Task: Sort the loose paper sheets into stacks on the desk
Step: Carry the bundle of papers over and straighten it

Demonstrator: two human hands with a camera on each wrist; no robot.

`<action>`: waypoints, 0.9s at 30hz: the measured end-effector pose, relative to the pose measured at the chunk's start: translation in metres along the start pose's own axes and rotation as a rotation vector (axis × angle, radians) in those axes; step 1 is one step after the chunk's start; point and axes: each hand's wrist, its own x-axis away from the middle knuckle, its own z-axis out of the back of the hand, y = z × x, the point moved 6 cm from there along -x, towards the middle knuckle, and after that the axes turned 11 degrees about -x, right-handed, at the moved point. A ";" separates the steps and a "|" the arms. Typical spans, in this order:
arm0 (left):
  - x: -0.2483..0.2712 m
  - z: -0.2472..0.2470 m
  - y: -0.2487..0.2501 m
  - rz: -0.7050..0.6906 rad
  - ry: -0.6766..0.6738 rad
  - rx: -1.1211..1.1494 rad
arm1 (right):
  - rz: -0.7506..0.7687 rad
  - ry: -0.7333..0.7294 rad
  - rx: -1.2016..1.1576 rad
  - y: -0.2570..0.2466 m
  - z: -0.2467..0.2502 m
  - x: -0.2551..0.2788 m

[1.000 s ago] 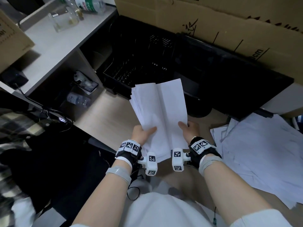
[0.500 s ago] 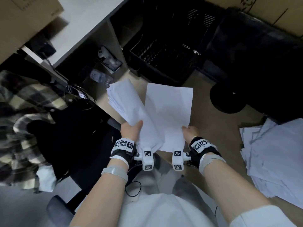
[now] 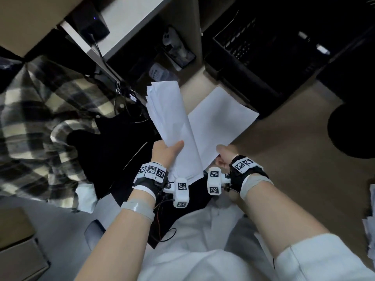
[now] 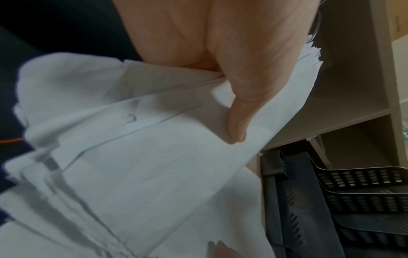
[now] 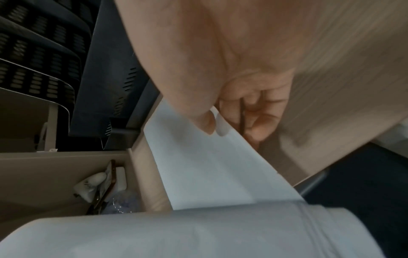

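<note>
My left hand (image 3: pixel 166 150) grips a bent bundle of white sheets (image 3: pixel 170 122) near its lower end, thumb on top; the left wrist view shows that thumb (image 4: pixel 237 122) pressed on the bundle of sheets (image 4: pixel 143 174). My right hand (image 3: pixel 224 154) pinches one corner of a single white sheet (image 3: pixel 219 118), which lies low over the front left part of the wooden desk (image 3: pixel 284 155). In the right wrist view the thumb (image 5: pixel 203 118) and curled fingers pinch that single sheet (image 5: pixel 205 165). The loose pile of sheets (image 3: pixel 370 230) shows only at the right edge.
Black mesh letter trays (image 3: pixel 253 55) and a dark monitor base (image 3: pixel 353 132) stand at the back of the desk. A shelf unit (image 3: pixel 142 23) with a bottle and small items is at the left. A plaid garment (image 3: pixel 40 118) hangs over the chair.
The single sheet has been drawn off the bundle to the right and lowered toward the desk. The left hand's bundle tilted left. My view has swung left, away from the loose pile.
</note>
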 end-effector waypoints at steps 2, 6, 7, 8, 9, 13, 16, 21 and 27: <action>-0.009 0.000 -0.002 -0.002 -0.015 -0.037 | -0.022 0.007 -0.090 -0.006 -0.006 -0.007; -0.020 -0.005 -0.004 -0.001 -0.078 -0.082 | -0.023 -0.062 -0.157 -0.016 -0.013 -0.018; -0.021 -0.005 -0.004 -0.006 -0.082 -0.091 | -0.027 -0.072 -0.154 -0.019 -0.016 -0.018; -0.022 -0.005 -0.003 -0.005 -0.082 -0.089 | -0.037 -0.065 -0.147 -0.022 -0.016 -0.017; -0.023 -0.005 -0.002 -0.007 -0.084 -0.081 | -0.047 -0.051 -0.126 -0.024 -0.017 -0.015; -0.023 -0.010 0.008 -0.050 -0.122 -0.095 | -0.043 -0.012 -0.054 -0.031 -0.008 -0.007; -0.022 -0.027 0.012 -0.074 -0.142 -0.111 | 0.147 0.059 0.013 -0.044 0.010 0.004; -0.003 -0.073 0.027 -0.128 -0.218 -0.129 | 0.275 -0.228 -0.064 -0.046 0.020 0.057; 0.036 -0.113 0.038 -0.129 -0.375 -0.153 | 0.319 -0.107 -0.155 -0.023 0.083 0.062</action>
